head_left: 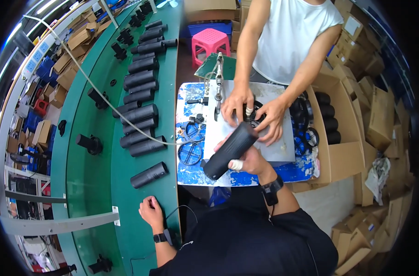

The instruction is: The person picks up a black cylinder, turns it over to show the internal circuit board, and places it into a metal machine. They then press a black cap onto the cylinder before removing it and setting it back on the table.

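While the right hand (254,159) supports a black ribbed cylinder (231,149), its grip is closed around the middle of the body. The cylinder is held above the near part of the blue desk (287,173), tilted, with its upper end directed toward the far right, in front of the co-worker's hands (273,120). Contact between that end and those hands cannot be determined. A white wrap (236,164) covers one digit of the right hand.

The left hand (152,212) rests on the green desk (126,200), fingers loosely bent; how far its grip is closed cannot be told. A single black tube (149,175) lies just beyond it, and a row of similar tubes (140,95) extends along the same surface. At the right, an open carton (345,161) contains black cylindrical parts (329,123).
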A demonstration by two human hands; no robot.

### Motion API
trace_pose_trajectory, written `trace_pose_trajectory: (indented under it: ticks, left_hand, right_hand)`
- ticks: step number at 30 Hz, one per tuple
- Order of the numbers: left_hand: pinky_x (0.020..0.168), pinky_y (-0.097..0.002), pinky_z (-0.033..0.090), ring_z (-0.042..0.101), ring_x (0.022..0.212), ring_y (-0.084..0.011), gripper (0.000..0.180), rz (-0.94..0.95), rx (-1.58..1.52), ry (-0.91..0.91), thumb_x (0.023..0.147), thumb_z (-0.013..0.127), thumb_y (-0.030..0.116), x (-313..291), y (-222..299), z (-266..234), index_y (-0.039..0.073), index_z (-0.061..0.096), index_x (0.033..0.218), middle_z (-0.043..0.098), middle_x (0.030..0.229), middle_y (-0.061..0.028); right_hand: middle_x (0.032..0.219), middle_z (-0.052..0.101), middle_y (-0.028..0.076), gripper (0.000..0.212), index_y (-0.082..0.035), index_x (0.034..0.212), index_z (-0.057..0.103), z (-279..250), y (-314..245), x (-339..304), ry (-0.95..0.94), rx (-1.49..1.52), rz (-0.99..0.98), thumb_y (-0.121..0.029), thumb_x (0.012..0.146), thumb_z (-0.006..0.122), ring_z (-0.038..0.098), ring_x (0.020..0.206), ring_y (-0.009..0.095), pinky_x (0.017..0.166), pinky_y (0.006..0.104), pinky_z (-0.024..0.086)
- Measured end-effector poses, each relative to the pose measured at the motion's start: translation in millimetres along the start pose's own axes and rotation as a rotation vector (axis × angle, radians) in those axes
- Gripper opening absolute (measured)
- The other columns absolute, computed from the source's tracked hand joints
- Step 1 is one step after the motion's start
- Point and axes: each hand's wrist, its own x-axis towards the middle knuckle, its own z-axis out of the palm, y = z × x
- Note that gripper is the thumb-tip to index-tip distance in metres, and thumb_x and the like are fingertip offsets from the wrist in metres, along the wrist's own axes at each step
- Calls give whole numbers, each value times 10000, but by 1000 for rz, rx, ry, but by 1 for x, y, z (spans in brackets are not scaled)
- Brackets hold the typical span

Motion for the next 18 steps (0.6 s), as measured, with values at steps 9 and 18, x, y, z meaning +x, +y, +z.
trace_pose_trajectory:
  ticks: [9,18]
  left_hand:
    - [809,-436,453,616,801,-268,119,6,-15,-6,1010,700,244,0,-2,1,132,730,982,683,863,-42]
    - [814,-436,453,618,803,-270,103,7,-5,-13,1006,701,232,-1,-5,1,134,728,996,683,867,-45]
  right_hand:
    - [1204,730,22,648,-73,1367,637,21,-11,2,-31,-349,78,-155,808,954,658,917,78,735,251,533]
    - [1277,744,28,582,-68,1338,674,18,-7,0,-4,-349,89,-108,818,933,691,965,70,744,237,545]
